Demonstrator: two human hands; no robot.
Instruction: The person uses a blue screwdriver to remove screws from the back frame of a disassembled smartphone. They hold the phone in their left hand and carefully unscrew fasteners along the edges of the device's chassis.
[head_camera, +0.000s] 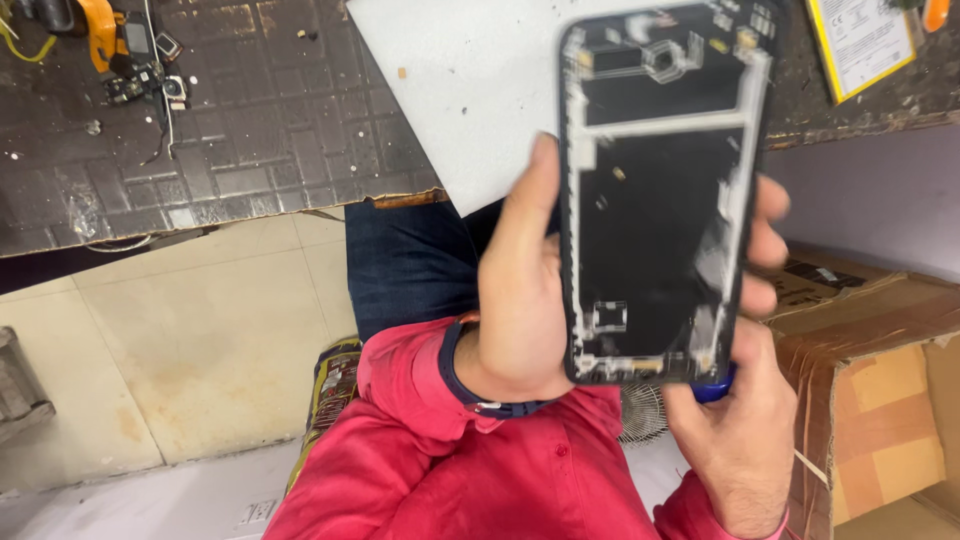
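The left hand (520, 300), with a dark blue band at the wrist, holds an opened black smartphone body with a dark blue rim (660, 200) upright in the air, in front of the red shirt and well above the lap. It is clear of the dark, scuffed, grid-patterned bench (280, 120) beyond it. The thumb lies along the phone's left edge and the fingers (765, 245) curl round the right edge from behind, so the grip is closed firmly on the frame. The inner side faces the camera, showing bare black cavities, silvery metal edging and scraps of pale adhesive. The right hand (740, 440) sits just under the phone's lower end, its fingers closed round a small glossy blue object (712, 388). This may be a tool handle or a cap (most of it is hidden behind the frame, so I cannot tell which). The step in hand looks like close work at the stripped frame's bottom edge. Any further move there seems to call for a steady left-hand hold and fine, light pressure from the right. A white sheet (460, 90) and small loose electronic parts (140, 80) lie on the bench, and an open brown cardboard box (880, 400) stands to the right.
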